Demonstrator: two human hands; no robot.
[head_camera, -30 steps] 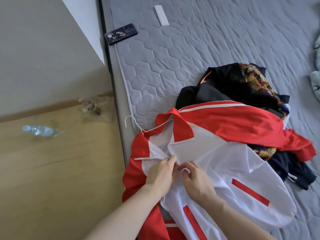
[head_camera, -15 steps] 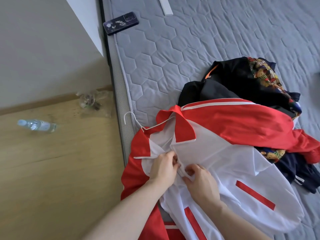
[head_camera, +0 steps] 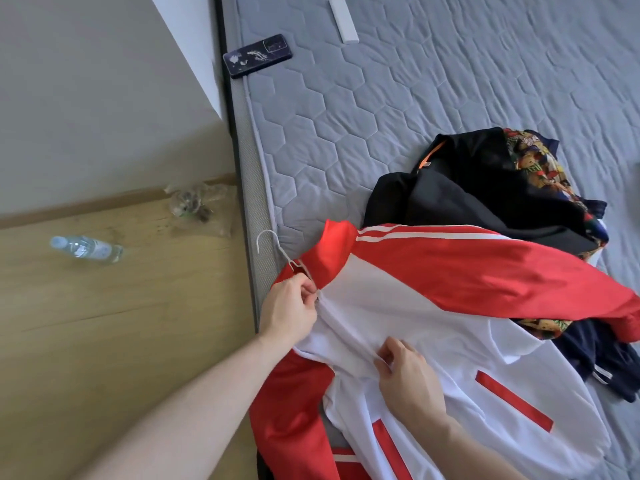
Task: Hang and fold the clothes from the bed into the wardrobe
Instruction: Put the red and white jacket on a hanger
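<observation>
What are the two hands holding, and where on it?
Both hold the red and white jacket. The left hand pinches its front just below the collar, probably the zip pull. The right hand pinches the white front lower down.

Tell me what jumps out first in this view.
The red and white jacket on a white hanger fills the near mattress edge; the left hand pinches its collar, the right hand its front. Dark clothes pile behind it.

Single head-worn view, wide-angle, looking steeply down – close over the bed (head_camera: pixel 398 126) edge, floor (head_camera: pixel 104 323) at left
</observation>
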